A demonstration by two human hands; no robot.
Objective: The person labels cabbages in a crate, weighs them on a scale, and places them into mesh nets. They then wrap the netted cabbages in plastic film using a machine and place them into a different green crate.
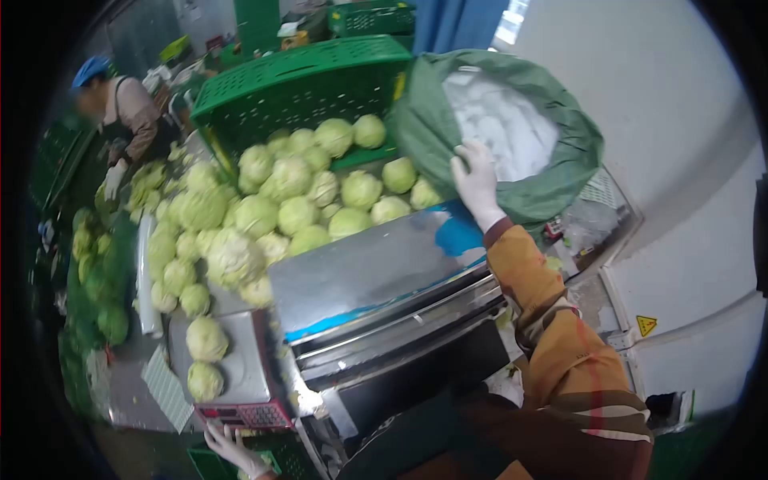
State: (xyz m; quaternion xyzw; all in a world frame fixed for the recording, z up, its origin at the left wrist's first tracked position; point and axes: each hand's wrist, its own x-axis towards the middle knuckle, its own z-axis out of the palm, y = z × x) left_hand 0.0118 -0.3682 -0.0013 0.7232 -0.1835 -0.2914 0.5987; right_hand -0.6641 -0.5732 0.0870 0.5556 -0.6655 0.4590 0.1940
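Observation:
My right hand (478, 178), in a white glove, is at the near rim of a green sack (428, 108), with its fingers apart over the opening. White, thin-looking material (500, 124) fills the sack; I cannot make out its exact kind. At the bottom, my gloved left hand (236, 452) is spread near the front edge of a scale (246, 344) with a red keypad panel. On the scale's plate sit a cabbage (206, 339) and a second, nearer cabbage (205, 382). Nothing shows in either hand.
Many cabbages (292, 214) are heaped behind a metal-topped machine (360, 272), below a tipped green crate (300, 60). A green-and-white label strip (168, 392) lies left of the scale. A co-worker (132, 112) stands at far left; a net sack (100, 280) of cabbages is nearer.

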